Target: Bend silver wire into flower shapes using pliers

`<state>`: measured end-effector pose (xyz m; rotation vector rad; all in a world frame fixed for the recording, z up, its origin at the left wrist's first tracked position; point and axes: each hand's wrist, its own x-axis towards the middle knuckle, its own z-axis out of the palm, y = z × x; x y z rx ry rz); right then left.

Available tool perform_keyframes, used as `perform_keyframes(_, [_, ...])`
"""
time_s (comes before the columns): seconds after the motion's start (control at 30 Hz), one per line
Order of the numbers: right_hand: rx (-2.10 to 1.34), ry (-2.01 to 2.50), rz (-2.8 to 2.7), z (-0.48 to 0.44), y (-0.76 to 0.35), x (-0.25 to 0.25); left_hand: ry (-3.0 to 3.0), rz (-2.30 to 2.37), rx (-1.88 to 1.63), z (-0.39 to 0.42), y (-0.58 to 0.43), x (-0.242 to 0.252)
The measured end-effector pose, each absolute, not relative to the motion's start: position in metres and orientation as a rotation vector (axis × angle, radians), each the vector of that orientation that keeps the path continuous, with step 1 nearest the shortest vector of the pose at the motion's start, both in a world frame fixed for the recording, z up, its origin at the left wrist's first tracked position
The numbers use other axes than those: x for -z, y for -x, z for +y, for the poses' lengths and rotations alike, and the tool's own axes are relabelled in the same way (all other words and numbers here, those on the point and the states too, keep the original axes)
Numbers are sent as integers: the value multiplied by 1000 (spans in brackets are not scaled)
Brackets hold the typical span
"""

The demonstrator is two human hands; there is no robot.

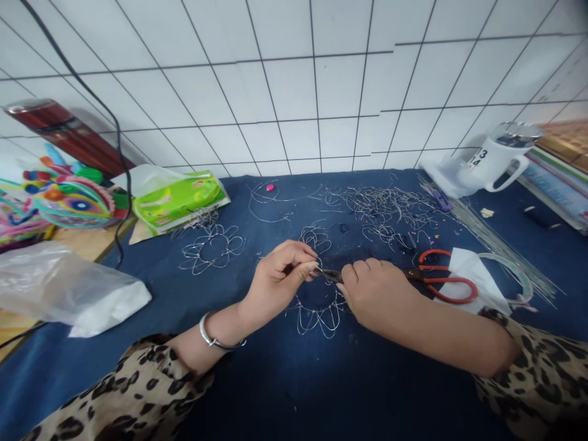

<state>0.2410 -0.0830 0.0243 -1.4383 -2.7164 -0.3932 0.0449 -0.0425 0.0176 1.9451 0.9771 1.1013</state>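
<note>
1. The left hand (pixel 278 278) is closed in a pinch, thumb against forefinger, on the wire flower (pixel 316 326) at the tip of the pliers.
2. The right hand (pixel 376 288) is wrapped around one pair of pliers (pixel 332 276), whose nose points toward the left fingertips.
3. That one wire flower lies beneath and between both hands, its looped petals showing in front of and behind them.
4. Near the left hand, a second looped wire ring (pixel 214 250) lies on the blue-covered surface (pixel 257 386).
5. Just beside the right forearm is one pair of red-handled scissors (pixel 452 290), partly over one white paper (pixel 478 275).
6. Beyond the hands sit one tangled wire heap (pixel 390 205), too dense to count, and one pink bead-like piece (pixel 270 187).
7. Farther out stand one green tissue pack (pixel 179 202) at left and one white mug (pixel 498 159) at right.
</note>
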Motion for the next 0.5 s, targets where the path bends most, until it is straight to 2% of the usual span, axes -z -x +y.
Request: perform_keyframes(0.5, [439, 1443, -2746, -85, -241, -22, -1832, 989, -1094, -46, -50, -17])
